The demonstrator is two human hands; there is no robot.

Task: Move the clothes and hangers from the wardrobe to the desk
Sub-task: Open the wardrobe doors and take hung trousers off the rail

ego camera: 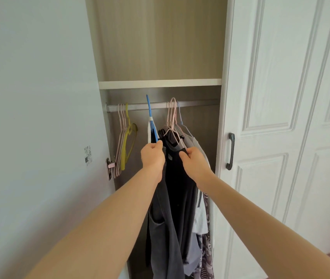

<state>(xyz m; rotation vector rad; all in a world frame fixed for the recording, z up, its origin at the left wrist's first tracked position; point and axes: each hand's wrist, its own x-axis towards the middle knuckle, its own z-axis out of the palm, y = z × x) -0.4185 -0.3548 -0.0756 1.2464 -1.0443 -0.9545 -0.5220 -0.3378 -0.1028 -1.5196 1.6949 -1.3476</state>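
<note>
Forearms outstretched, left hand perhaps gripping hanger, right hand pinching dark garment

On my feed the rail runs across the wardrobe just under the shelf. A bunch of empty hangers hangs at its left end, right by the hinge of the open door. The clothes hang packed together right of the middle. Between the two sits a lone hanger, hook poking up above the rail. The left hand is at its lower end, and the right hand is on the clothes beside it. The shut door and its handle are on the right.
</note>
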